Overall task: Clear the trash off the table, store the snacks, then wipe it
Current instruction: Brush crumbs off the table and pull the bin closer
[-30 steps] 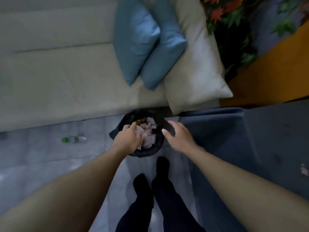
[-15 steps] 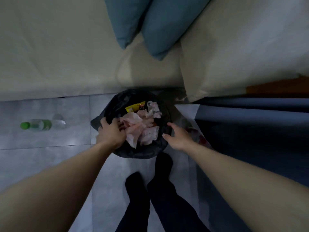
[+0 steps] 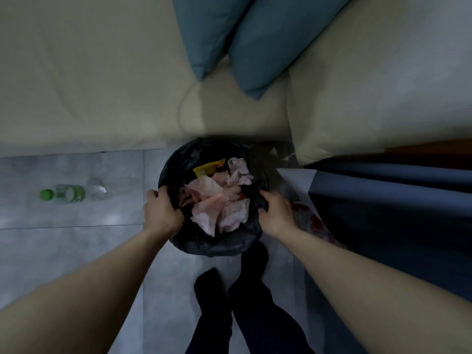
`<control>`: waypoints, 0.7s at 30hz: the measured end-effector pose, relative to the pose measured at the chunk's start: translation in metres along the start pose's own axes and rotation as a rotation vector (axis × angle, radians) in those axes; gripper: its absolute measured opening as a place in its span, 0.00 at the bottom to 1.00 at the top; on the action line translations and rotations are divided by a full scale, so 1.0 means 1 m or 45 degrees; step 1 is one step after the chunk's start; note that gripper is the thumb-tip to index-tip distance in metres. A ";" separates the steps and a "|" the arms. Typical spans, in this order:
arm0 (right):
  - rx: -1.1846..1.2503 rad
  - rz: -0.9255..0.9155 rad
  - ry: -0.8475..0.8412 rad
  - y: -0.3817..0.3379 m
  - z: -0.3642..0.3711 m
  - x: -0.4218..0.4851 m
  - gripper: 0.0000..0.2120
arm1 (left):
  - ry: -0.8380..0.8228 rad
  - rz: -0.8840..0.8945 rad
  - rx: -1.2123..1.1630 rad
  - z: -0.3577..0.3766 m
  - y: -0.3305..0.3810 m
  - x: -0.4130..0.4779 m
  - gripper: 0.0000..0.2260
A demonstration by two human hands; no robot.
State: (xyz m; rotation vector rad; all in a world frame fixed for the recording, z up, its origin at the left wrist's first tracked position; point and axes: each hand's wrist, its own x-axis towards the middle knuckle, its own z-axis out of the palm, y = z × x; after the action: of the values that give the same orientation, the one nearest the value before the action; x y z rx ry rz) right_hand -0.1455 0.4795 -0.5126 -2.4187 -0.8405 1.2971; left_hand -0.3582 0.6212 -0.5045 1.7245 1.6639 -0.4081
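Note:
A round bin lined with a black trash bag point(image 3: 217, 245) stands on the floor just ahead of my feet. Crumpled pinkish-white tissues point(image 3: 219, 200) and a yellow wrapper point(image 3: 208, 167) fill it to the top. My left hand point(image 3: 162, 213) grips the bag's left rim, fingers curled over the edge. My right hand point(image 3: 275, 214) holds the right rim the same way. The table is covered by a dark blue cloth point(image 3: 388, 198) that hangs down at the right.
A beige sofa point(image 3: 102, 85) with two blue cushions point(image 3: 245, 39) and a cream pillow point(image 3: 383, 85) runs across the top. A clear bottle with a green cap point(image 3: 71, 194) lies on the grey tiled floor at left. A red-printed wrapper point(image 3: 310, 221) lies by the cloth.
My view has dropped closer to the bin. My left hand moved off the tissues to the bag's left rim, and my right hand closed on the right rim.

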 end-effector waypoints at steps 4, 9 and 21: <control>-0.046 -0.048 0.129 -0.030 -0.019 -0.028 0.25 | 0.109 0.105 0.073 -0.035 0.009 -0.031 0.19; -0.140 -0.068 0.196 -0.074 -0.056 -0.068 0.32 | 0.237 0.235 0.109 -0.089 0.029 -0.080 0.20; -0.308 -0.220 0.333 -0.165 -0.164 -0.194 0.34 | 0.430 0.489 0.169 -0.227 0.080 -0.207 0.29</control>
State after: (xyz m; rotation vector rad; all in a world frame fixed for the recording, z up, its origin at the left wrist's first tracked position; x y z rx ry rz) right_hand -0.1537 0.4986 -0.2102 -2.5537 -1.1542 0.8355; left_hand -0.3607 0.6235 -0.1874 2.2546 1.4998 -0.0469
